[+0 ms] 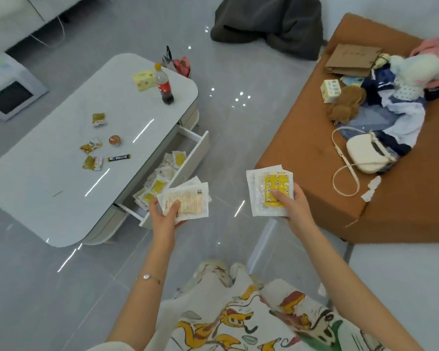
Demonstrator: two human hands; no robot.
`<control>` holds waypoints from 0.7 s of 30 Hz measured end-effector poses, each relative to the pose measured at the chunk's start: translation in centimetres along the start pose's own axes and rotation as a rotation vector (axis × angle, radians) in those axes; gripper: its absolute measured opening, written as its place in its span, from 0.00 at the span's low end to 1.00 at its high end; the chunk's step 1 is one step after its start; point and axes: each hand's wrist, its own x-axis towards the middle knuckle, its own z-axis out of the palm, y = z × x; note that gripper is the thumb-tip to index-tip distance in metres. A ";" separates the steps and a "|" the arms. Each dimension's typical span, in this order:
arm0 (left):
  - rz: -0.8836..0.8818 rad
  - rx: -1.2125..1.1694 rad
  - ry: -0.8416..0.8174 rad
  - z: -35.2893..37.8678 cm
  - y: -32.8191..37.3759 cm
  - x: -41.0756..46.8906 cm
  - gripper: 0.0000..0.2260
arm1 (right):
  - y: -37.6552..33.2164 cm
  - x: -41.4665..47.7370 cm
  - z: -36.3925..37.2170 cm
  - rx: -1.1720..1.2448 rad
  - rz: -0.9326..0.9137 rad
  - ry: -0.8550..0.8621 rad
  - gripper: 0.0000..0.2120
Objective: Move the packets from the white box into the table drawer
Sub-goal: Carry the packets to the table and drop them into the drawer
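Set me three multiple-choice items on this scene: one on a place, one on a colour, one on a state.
1. The cola bottle stands on: A the brown sofa; B the white table; C the floor.
2. The top packet in the right hand shows a panel of: A blue; B red; C yellow.
3. The table drawer is: A pulled open, packets inside; B shut; C lifted out.
Answers: 1 B, its base sits on the tabletop near the far end; 2 C, yellow print faces the camera under the thumb; 3 A, its front stands out from the table and packets lie in it.
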 end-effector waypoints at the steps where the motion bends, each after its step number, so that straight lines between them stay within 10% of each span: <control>1: -0.008 -0.017 0.036 -0.1 0.1 0.7 0.24 | -0.4 1.1 0.7 -0.012 0.012 -0.022 0.14; 21: -0.196 -0.277 0.547 -4.3 0.3 27.7 0.19 | -2.9 30.8 26.7 -0.312 0.257 -0.315 0.13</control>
